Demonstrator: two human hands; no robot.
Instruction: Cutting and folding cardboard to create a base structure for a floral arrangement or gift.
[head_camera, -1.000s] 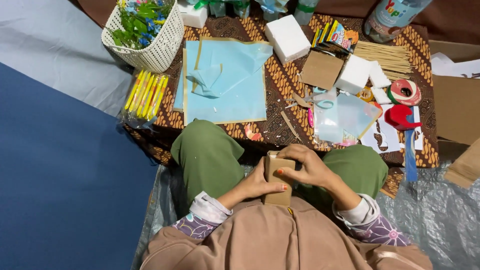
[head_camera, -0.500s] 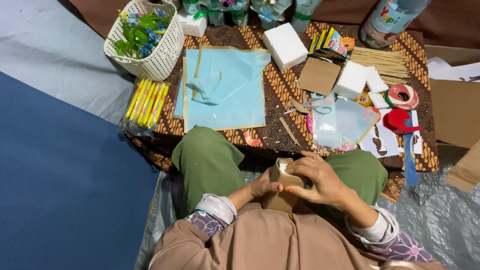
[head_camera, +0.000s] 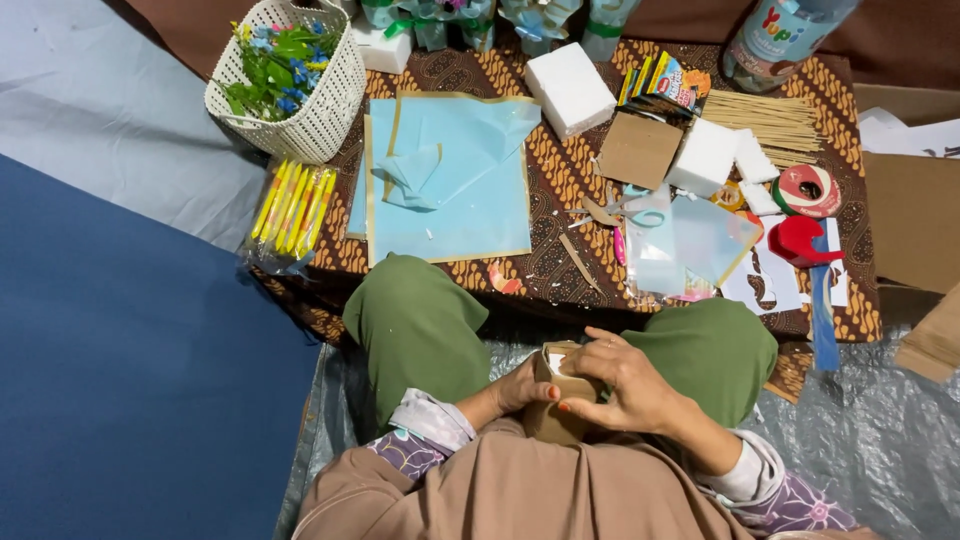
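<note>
Brown cardboard piece (head_camera: 556, 400) in lap, clenched between left grip (head_camera: 522, 385) and right grip (head_camera: 625, 385), both grasping it.

brown paper-wrapped block (head_camera: 556, 392): mostly covered by both hands; only its top and a strip between the fingers show.
left hand (head_camera: 521, 385): palm and fingertips hidden behind the block.
right hand (head_camera: 625, 385): fingertips curl over the block, so the grip underneath cannot be seen.
plastic bottle (head_camera: 785, 35): cut off by the top edge.
wrapped bundles (head_camera: 470, 18): only the lower ends show at the top edge.
cardboard box (head_camera: 912, 215): runs off the right edge.
scissors (head_camera: 622, 208): blades partly under clear plastic.
</note>
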